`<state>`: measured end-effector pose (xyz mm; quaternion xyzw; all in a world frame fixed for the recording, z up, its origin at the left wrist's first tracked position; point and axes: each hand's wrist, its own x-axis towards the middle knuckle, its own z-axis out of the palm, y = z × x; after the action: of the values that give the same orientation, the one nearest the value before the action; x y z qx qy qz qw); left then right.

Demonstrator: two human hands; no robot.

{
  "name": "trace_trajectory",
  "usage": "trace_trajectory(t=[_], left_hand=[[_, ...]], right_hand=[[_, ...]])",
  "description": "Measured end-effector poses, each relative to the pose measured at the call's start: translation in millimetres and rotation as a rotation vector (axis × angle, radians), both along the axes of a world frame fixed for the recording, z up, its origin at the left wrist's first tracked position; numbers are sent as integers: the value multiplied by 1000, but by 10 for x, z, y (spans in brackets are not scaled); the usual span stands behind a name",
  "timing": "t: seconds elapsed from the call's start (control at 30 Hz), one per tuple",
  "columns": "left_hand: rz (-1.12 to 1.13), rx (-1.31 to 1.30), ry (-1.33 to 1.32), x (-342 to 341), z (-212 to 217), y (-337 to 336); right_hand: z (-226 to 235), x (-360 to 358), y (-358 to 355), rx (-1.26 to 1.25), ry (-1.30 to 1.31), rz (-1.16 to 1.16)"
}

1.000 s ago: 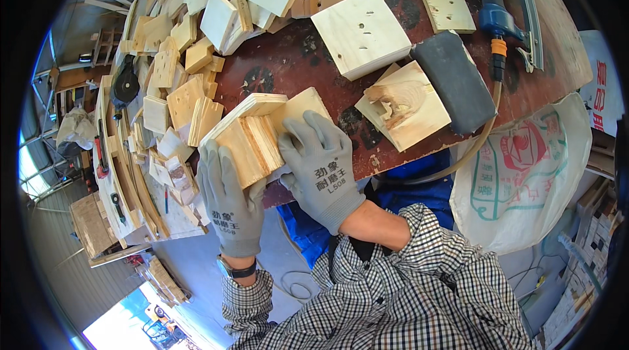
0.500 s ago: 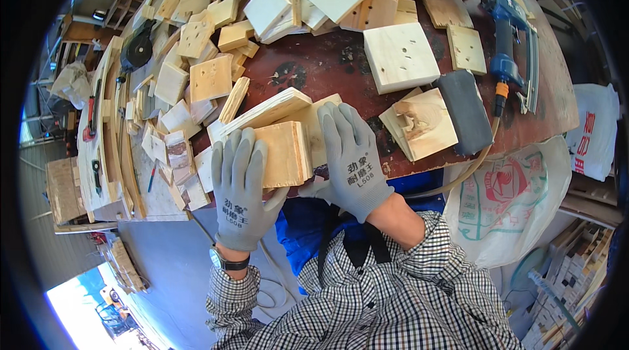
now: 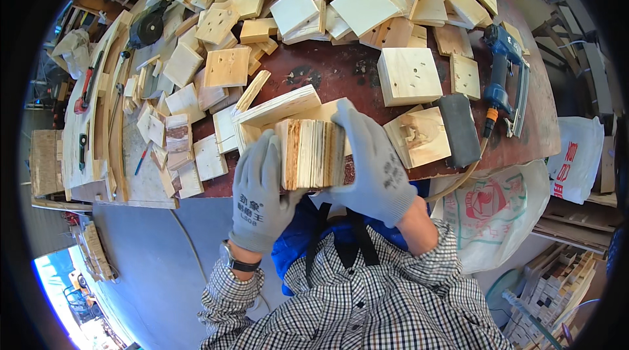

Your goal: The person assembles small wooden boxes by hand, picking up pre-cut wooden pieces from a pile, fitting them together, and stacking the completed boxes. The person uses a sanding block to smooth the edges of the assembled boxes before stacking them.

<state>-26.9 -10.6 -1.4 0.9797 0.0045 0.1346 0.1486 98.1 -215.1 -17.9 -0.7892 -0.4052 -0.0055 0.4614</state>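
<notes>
Scattered plywood squares [image 3: 406, 75] cover a dark red workbench [image 3: 341, 71] beside a blue nail gun [image 3: 501, 81]. At its near edge, the gloved left hand [image 3: 259, 196] and right hand [image 3: 377, 166] press together a stack of small boards [image 3: 313, 153], standing on edge, its long axis running left to right.

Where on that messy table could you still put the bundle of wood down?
Bare dark tabletop shows between the square board and the leaning plank, below the heap of wood squares. A smaller strip lies near the nail gun. The left side is crowded with scraps.
</notes>
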Motion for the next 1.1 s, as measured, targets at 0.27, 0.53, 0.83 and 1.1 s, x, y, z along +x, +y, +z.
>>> trace_trajectory(t=[0.27, 0.53, 0.83, 1.1], left_hand=[[241, -127, 125, 15, -69, -517], [294, -153, 235, 1, 98, -569], [263, -225, 278, 36, 141, -431], [242, -554, 137, 22, 173, -384]], right_hand=[[148, 275, -169, -95, 87, 193], [-69, 201, -152, -32, 144, 216], [-31, 192, -158, 49, 298, 242], [-114, 159, -148, 61, 336, 171]])
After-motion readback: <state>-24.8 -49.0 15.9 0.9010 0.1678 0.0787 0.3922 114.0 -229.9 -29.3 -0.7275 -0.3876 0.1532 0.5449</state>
